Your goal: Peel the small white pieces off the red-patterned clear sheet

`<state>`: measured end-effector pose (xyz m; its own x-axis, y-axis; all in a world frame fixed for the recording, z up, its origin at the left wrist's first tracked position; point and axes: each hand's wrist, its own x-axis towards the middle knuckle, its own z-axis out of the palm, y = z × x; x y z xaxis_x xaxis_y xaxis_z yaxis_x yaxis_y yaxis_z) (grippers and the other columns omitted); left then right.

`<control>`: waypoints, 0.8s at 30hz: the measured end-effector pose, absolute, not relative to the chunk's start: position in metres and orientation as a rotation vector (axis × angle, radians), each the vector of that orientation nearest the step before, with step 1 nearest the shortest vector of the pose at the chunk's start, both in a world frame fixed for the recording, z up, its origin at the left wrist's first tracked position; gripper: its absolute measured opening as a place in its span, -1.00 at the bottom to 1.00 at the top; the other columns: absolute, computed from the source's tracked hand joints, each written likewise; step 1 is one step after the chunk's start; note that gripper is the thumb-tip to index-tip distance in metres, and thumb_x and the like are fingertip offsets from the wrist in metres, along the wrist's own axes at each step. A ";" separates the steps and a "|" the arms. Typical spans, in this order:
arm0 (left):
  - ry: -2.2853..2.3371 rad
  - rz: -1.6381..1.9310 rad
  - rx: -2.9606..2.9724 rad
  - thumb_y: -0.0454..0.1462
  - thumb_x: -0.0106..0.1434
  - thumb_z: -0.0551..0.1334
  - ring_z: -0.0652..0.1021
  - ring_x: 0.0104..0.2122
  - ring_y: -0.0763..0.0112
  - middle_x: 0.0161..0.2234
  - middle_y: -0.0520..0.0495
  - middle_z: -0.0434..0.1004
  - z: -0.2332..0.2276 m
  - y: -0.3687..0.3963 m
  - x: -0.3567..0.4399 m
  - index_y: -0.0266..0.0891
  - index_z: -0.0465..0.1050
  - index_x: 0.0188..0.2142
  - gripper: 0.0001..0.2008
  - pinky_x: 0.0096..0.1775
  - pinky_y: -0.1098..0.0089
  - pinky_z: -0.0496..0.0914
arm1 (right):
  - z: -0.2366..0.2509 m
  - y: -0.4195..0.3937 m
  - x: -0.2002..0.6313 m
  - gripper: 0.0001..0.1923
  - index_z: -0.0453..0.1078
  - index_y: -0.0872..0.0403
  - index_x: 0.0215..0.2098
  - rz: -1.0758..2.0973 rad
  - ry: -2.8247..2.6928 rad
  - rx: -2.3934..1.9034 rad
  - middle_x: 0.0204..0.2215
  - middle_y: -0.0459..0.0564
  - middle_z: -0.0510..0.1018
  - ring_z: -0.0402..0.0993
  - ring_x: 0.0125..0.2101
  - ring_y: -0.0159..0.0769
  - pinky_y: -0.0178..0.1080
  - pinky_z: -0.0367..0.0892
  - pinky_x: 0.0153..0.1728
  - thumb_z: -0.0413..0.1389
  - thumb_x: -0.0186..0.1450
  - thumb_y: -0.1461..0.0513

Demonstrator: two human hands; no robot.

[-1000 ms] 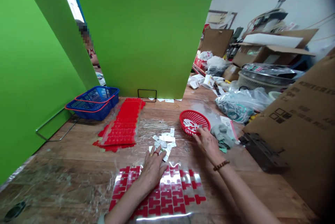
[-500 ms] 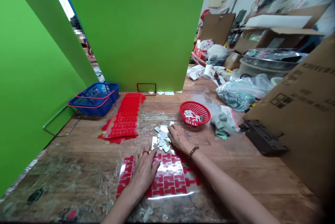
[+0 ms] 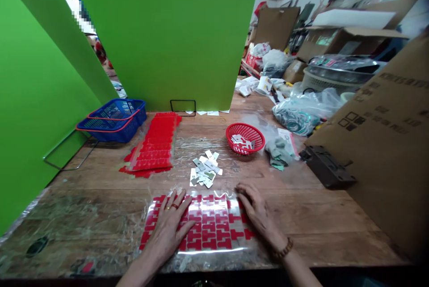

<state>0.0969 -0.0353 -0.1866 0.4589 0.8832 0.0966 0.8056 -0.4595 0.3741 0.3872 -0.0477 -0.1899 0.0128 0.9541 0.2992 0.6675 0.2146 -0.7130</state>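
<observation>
A clear sheet of red T-shaped pieces [image 3: 208, 224] lies in front of me. My left hand [image 3: 172, 220] rests flat on its left part, fingers spread. At the sheet's upper right corner is my right hand [image 3: 256, 208], its fingers bent and thumb close to the fingertips, seemingly pinching the edge; the exact contact is hard to see. The film's top edge looks wavy beside these fingers. Just beyond the sheet sits a loose pile of small white and grey flat pieces [image 3: 205, 170], touched by neither hand.
A red basket [image 3: 261, 141] holds more flat pieces. Stacked red sheets [image 3: 156, 144] lie left of centre, beside blue baskets [image 3: 112, 132]. At right are a grey-green cloth [image 3: 279, 153], a dark metal block [image 3: 326, 166] and a cardboard box [image 3: 378, 144]. Green panels [image 3: 161, 36] stand behind.
My right hand has left the pile of flat pieces and come back to the sheet's upper right corner. My left hand stays on the sheet. The view has shifted slightly.
</observation>
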 end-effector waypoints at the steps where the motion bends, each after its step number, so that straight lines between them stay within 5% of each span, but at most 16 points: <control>1: 1.446 0.411 2.436 -0.17 0.22 0.10 0.03 0.22 0.17 0.22 -0.10 0.10 -0.186 -0.036 0.097 -0.09 0.17 0.14 -0.52 0.16 0.06 -0.04 | -0.192 -0.052 0.388 -0.77 0.33 0.07 -0.13 0.483 -1.732 -1.510 -0.07 0.11 0.38 0.29 -0.03 -0.16 -0.08 0.22 0.00 -0.07 0.29 0.27; 9: 1.492 0.444 2.393 -0.18 0.21 0.12 0.06 0.21 0.07 0.17 -0.12 0.21 -0.179 -0.038 0.102 -0.11 0.29 0.05 -0.60 0.14 -0.04 -0.06 | -0.167 -0.017 0.365 -0.80 0.36 0.08 -0.21 0.457 -1.802 -1.502 -0.30 0.05 0.46 0.37 -0.25 -0.22 -0.19 0.29 -0.20 -0.07 0.27 0.32; 19: 1.464 0.586 2.211 -0.21 0.23 0.07 0.16 0.17 0.10 0.15 -0.15 0.22 -0.170 -0.053 0.109 -0.12 0.38 -0.02 -0.67 0.10 -0.02 0.13 | -0.174 0.036 0.328 -0.84 0.35 0.10 -0.45 0.335 -1.804 -1.500 -0.43 0.03 0.42 0.26 -0.35 -0.21 -0.21 0.15 -0.26 -0.02 0.16 0.41; 24: 1.436 0.689 2.043 -0.21 0.21 0.11 0.21 0.15 0.10 0.16 -0.15 0.20 -0.169 -0.055 0.113 -0.10 0.40 -0.04 -0.68 0.08 0.03 0.17 | -0.174 0.036 0.337 -0.83 0.34 0.09 -0.42 0.377 -1.721 -1.500 -0.42 0.02 0.43 0.30 -0.35 -0.23 -0.22 0.16 -0.25 -0.07 0.22 0.37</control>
<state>0.1127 -0.0551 -0.1688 0.3001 0.9489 0.0981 0.6704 -0.2829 0.6859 0.3369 0.0357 -0.1736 0.0280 0.9284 0.3705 0.6883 0.2509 -0.6807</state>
